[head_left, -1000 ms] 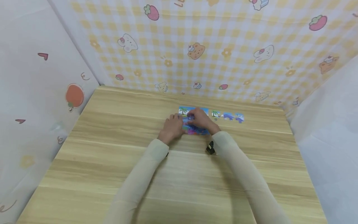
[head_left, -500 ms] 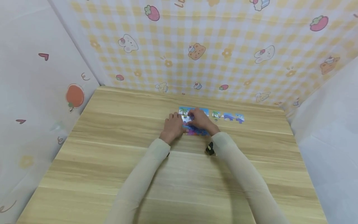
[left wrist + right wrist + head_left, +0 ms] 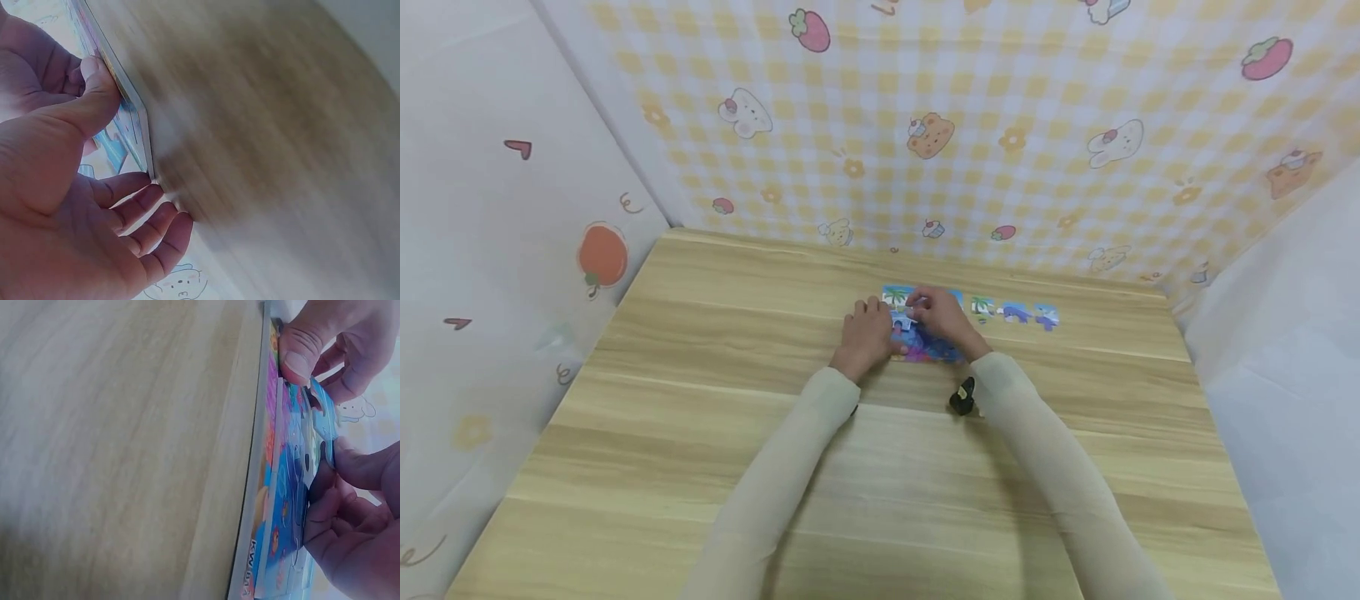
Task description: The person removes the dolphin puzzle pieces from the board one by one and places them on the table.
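A colourful jigsaw puzzle board (image 3: 917,353) with a sea picture lies flat near the back of the table. My left hand (image 3: 865,335) holds its left side, the thumb (image 3: 100,94) on the near edge and the fingertips (image 3: 150,184) at the left edge and the table. Between thumb and index finger, my right hand (image 3: 945,321) pinches a light blue puzzle piece (image 3: 325,419), which stands tilted over the board. Part of the picture is covered by the right hand. The left thumb lies close to the piece in the right wrist view.
Right of the board lie three loose pieces: a palm-tree piece (image 3: 982,307), a purple dolphin piece (image 3: 1016,312) and another blue-purple piece (image 3: 1047,317). A checked cloth wall (image 3: 970,183) rises behind the wooden table (image 3: 700,333). A small black device (image 3: 962,397) sits by my right wrist.
My right hand has shifted slightly up and right over the board, and more of the light blue piece shows between the hands. The left hand stays at the board's left side.
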